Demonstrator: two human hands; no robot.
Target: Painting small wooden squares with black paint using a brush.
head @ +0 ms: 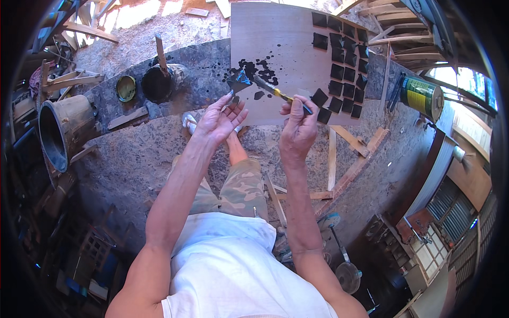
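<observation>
My left hand point(222, 117) is palm up, its fingertips at the lower edge of a small dark piece with a wet, shiny top point(239, 82). In my right hand point(298, 119) is a paintbrush with a yellow and black handle point(283, 95), its dark bristles pointing toward that piece, a little to its right. Beneath both lies a thin wooden board point(278, 24), spattered with black paint at its left. Rows of small black square pieces point(337, 72) cover the board's right part.
On the bench point(113, 95) at left stand a dark paint pot point(157, 84) holding a wooden stick and a small open tin point(126, 88). A large bucket point(65, 131) sits further left. A green and yellow can point(421, 97) is at right; wooden strips point(350, 171) lie below.
</observation>
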